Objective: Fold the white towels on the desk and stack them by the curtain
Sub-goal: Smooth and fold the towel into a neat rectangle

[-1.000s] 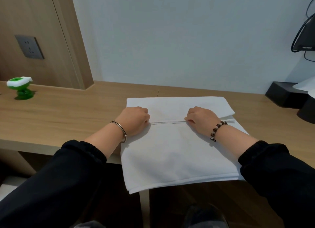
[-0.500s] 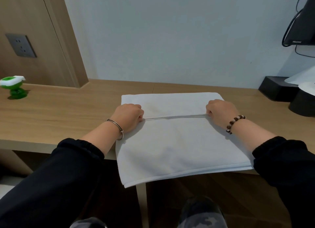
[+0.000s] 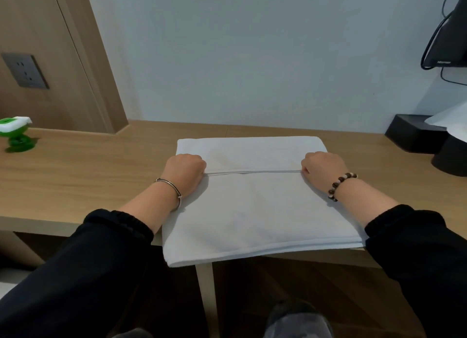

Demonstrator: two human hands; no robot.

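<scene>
A white towel (image 3: pixel 252 211) lies flat in the middle of a wooden desk (image 3: pixel 88 173), and everything else is placed from it. Its far edge stops short of the pale wall (image 3: pixel 252 47), while its near edge hangs a little over the front of the desk, most at the left corner. A folded-over layer covers the near part of the towel and ends in a straight hem (image 3: pixel 252 172) running across it, with a strip of the lower layer showing beyond. The left hand (image 3: pixel 184 170) is curled into a fist at the left end of that hem and pinches it. The right hand (image 3: pixel 323 168) is curled the same way at the right end, thumb and fingers closed on the cloth, so the hem is pulled taut between them. A silver bangle (image 3: pixel 171 188) sits on the left wrist, over the towel's left edge, and a bead bracelet (image 3: pixel 340 186) sits on the right wrist, over the towel's right side; both arms wear black sleeves. Well to the left of the towel stands a green and white gadget (image 3: pixel 15 134), with a grey wall socket (image 3: pixel 25 71) on the wood panel above it. To the right of the towel sit a black box (image 3: pixel 412 135) and a white sheet (image 3: pixel 447 117), below a black device (image 3: pixel 452 34) with cables. Below the towel's near edge are a desk leg (image 3: pixel 206 299) and a grey shoe (image 3: pixel 295 320)
</scene>
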